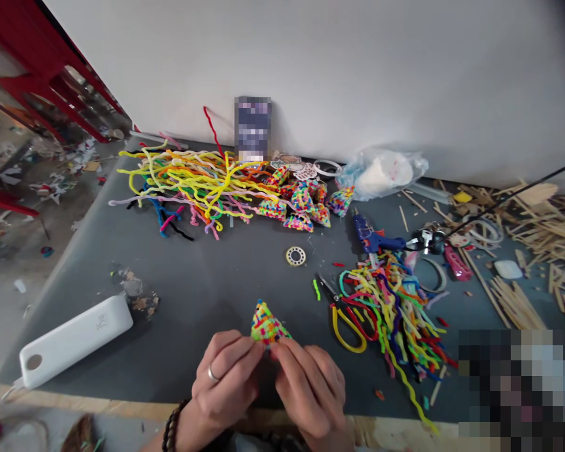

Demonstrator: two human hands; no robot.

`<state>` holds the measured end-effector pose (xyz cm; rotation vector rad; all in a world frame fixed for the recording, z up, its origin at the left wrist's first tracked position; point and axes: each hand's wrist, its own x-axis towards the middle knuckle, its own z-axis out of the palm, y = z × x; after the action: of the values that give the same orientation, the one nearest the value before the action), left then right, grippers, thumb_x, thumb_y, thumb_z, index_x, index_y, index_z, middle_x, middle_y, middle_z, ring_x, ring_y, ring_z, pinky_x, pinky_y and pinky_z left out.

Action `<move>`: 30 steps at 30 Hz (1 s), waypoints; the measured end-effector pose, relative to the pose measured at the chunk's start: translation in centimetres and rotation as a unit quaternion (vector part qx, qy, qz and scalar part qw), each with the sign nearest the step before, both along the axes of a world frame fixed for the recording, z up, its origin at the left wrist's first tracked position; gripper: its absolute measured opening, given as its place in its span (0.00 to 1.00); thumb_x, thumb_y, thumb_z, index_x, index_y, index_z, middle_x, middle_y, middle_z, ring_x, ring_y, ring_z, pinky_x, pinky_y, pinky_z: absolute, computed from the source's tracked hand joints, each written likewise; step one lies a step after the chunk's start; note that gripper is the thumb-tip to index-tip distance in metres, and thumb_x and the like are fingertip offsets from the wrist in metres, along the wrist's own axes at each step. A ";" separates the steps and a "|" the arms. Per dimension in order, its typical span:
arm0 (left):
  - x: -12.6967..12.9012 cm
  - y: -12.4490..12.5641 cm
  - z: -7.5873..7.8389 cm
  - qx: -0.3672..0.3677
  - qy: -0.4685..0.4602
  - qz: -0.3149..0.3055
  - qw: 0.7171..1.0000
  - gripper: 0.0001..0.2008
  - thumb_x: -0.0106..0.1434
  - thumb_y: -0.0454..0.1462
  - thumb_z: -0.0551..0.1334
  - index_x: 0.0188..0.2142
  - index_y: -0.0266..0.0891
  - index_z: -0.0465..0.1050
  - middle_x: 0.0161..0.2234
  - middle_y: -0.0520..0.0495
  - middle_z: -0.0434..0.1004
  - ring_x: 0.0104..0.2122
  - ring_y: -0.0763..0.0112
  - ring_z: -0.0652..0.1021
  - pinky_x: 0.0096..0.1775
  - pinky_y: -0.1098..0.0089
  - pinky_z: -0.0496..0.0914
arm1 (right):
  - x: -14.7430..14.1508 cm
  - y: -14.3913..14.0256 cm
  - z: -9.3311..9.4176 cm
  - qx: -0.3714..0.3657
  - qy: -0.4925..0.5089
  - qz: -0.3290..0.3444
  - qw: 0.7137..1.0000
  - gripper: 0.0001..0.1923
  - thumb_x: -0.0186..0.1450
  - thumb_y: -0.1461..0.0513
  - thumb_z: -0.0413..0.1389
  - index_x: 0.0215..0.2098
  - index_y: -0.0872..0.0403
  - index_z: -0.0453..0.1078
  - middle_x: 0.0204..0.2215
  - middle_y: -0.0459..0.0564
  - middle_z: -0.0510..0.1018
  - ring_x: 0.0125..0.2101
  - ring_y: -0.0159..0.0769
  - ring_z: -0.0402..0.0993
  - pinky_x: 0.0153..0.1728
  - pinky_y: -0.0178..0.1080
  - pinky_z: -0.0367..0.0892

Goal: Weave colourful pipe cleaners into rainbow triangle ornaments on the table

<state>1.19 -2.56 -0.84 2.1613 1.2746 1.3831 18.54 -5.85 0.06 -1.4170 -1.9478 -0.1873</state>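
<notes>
Head camera is looking down on our two hands, which are meeting at the near edge of the grey table [207, 289]. Our left hand [223, 380], wearing a ring and a bead bracelet, is pinching the near corner of a small woven triangle [266, 325] of bright pipe cleaners; our right hand [311, 386] is gripping the same piece from the other side, fingers curled tight around it. The triangle is poking up just beyond our fingertips.

Off to the left of our left hand, a white case [73, 342] is lying flat. Just right of our right hand, yellow-handled scissors [346, 320] are resting against a heap of cut pipe cleaner pieces [395, 307]. Straight ahead of the hands, a small round ring [295, 255] is sitting alone on the table. Beyond the cut pieces, a blue glue gun [374, 238] is lying on its side. Farther still, finished woven triangles [301, 201] are clustering beside a big tangle of long pipe cleaners [188, 182], and a plastic bag [381, 171] is slumping against the wall. Wooden sticks [537, 226] are littering the far right.
</notes>
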 end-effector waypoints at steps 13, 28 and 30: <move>0.1 0.8 -0.8 -0.318 -0.263 -0.007 0.911 0.09 0.65 0.40 0.71 0.44 0.41 0.80 0.38 0.46 0.81 0.36 0.69 0.81 0.36 0.74 0.77 | 0.4 0.9 -0.5 -0.258 0.422 -0.018 0.869 0.07 0.69 0.63 0.62 0.45 0.50 0.79 0.37 0.49 0.84 0.37 0.36 0.83 0.37 0.34 0.79; 0.9 1.7 0.2 -0.221 -0.215 -0.101 0.946 0.07 0.65 0.31 0.71 0.42 0.42 0.83 0.41 0.44 0.85 0.48 0.57 0.83 0.51 0.55 0.80 | 0.1 1.4 0.7 -0.118 0.286 0.025 0.951 0.14 0.66 0.70 0.64 0.47 0.49 0.78 0.38 0.47 0.86 0.36 0.34 0.85 0.40 0.34 0.81; 1.0 1.7 0.2 -0.243 -0.226 -0.102 0.938 0.07 0.64 0.35 0.72 0.43 0.42 0.83 0.40 0.43 0.85 0.47 0.57 0.83 0.50 0.56 0.80 | 0.0 1.3 0.8 -0.120 0.301 0.015 0.946 0.12 0.66 0.70 0.64 0.46 0.50 0.78 0.37 0.47 0.86 0.35 0.34 0.84 0.39 0.33 0.81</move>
<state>2.17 -0.83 -0.60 1.4872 1.0390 1.2212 18.51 -4.54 0.90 -1.3837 -1.5076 0.4647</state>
